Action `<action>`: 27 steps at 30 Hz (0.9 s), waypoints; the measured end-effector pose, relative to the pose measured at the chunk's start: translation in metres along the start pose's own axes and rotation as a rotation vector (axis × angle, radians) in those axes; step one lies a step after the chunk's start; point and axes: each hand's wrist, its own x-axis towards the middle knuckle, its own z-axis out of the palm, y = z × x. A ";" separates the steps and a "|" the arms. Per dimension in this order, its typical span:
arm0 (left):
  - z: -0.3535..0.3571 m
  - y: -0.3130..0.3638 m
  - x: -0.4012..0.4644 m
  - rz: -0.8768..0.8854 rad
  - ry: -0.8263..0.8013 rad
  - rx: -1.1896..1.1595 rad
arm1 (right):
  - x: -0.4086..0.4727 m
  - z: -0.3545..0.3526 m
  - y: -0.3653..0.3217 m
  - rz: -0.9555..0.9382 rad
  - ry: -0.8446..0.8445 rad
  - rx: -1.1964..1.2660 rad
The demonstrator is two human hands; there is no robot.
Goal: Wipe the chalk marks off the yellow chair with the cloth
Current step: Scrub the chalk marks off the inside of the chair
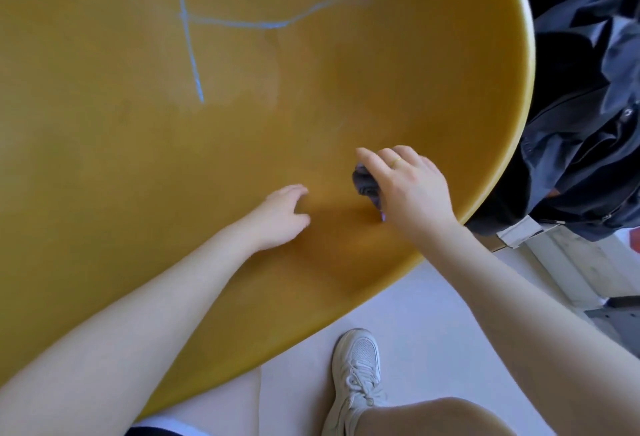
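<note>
The yellow chair (121, 165) fills most of the view, its broad curved seat facing me. Pale blue chalk marks (194, 54) cross its upper part: one long line running down and a second line (270, 24) branching to the right. A faint smeared patch lies below them. My right hand (408, 189) grips a dark bunched cloth (365, 184) against the seat near the chair's right rim. My left hand (282, 215) rests on the seat just left of the cloth, fingers loosely bent, holding nothing.
Dark clothing (588, 124) is piled beside the chair's right rim. Below the chair's edge is pale floor (433, 314), with my white shoe (356, 376) and bare knee at the bottom. A white frame or box edge (561, 262) stands at the right.
</note>
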 end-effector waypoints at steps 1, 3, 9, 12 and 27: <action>0.001 -0.003 0.004 -0.023 0.023 0.242 | 0.002 0.001 0.004 -0.014 -0.050 0.022; 0.002 -0.004 0.012 -0.075 0.068 0.477 | -0.002 0.011 0.005 -0.120 -0.147 0.038; -0.013 0.002 0.037 -0.180 0.048 0.575 | 0.006 0.037 0.017 -0.240 -0.157 -0.067; -0.010 0.001 0.041 -0.186 0.036 0.567 | 0.041 0.048 0.035 -0.169 -0.028 -0.194; -0.010 0.012 0.031 -0.161 -0.001 0.483 | -0.026 -0.003 0.018 -0.033 -0.407 0.180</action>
